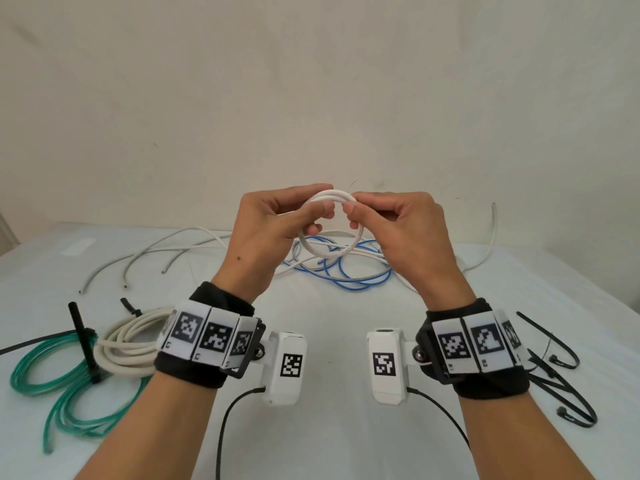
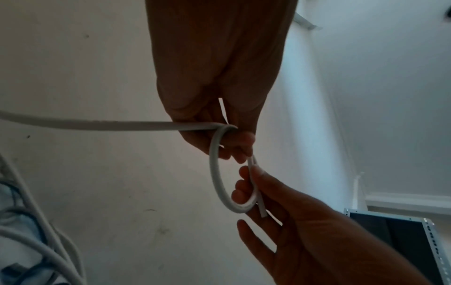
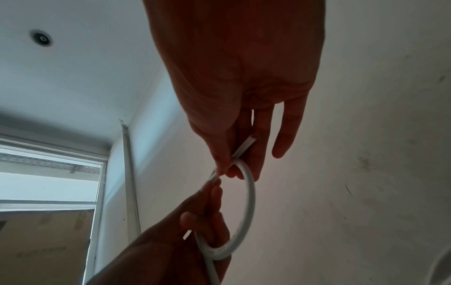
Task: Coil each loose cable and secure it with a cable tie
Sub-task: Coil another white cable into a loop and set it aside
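The left hand [image 1: 273, 225] is raised above the white cloth-covered table [image 1: 329, 341], its thumb and curled fingers pinching the left side of a small loop of stiff white cable [image 1: 329, 251]. The right hand [image 1: 398, 230] meets it from the other side, thumb and forefinger pinching the top right of the same loop, the remaining fingers loosely bent. The left wrist view shows the loop [image 2: 217, 173] running from the left hand [image 2: 219, 86] down to the right hand [image 2: 305, 231], with the cable's cut end lying across the right palm and a long tail leading off to the left. In the right wrist view the right hand [image 3: 244, 86] pinches the cable [image 3: 249, 192] near that cut end, its little finger held out straight, while the left hand [image 3: 190, 231] grips the far side of the loop.

Under the hands, toward the far edge of the table, lies a tangle of loose white and blue cables [image 1: 346, 268]. Near the left edge rest a coiled green tube [image 1: 52, 375] bound with a black tie and, beside it, a coiled cream cable [image 1: 128, 344]. Loose black cable ties [image 1: 561, 382] lie by the right edge.
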